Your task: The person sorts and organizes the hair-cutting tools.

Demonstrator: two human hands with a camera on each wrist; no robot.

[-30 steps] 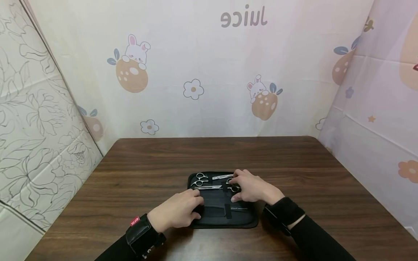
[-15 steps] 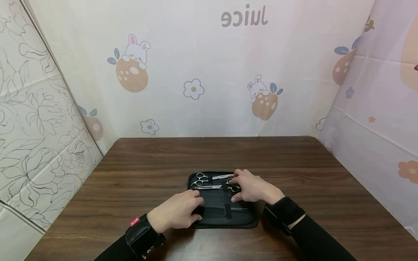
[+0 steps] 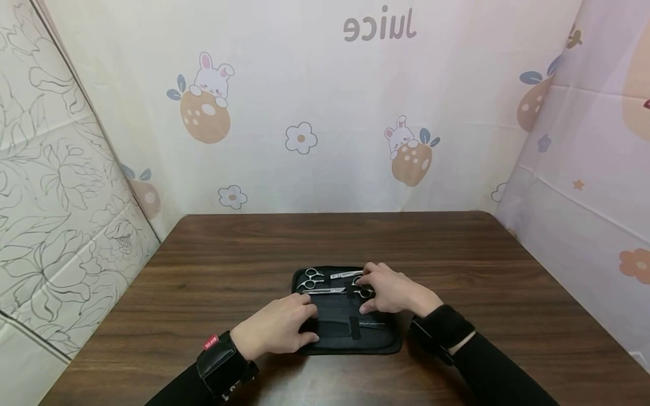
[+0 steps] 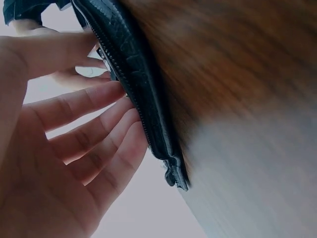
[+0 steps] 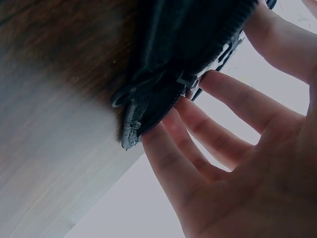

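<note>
A black zip-around scissor case (image 3: 330, 342) lies unfolded on the brown table. Two pairs of silver scissors are tucked in its far part: the farther scissors (image 3: 345, 275) have their finger rings on the left, and the nearer scissors (image 3: 325, 291) have theirs on the right. My left hand (image 3: 274, 327) rests on the case's left side, with fingers extended to its zipped edge (image 4: 153, 99). My right hand (image 3: 396, 290) lies over the right side, covering part of the scissors; its fairly straight fingertips touch the zipped edge (image 5: 168, 101).
A black elastic strap (image 3: 354, 328) crosses the case's near pocket. Bare wood-grain table (image 3: 244, 254) surrounds the case. A white printed curtain (image 3: 325, 84) stands behind the table, with more patterned sheets at left and right. A zipper pull (image 4: 169, 173) hangs at the case's corner.
</note>
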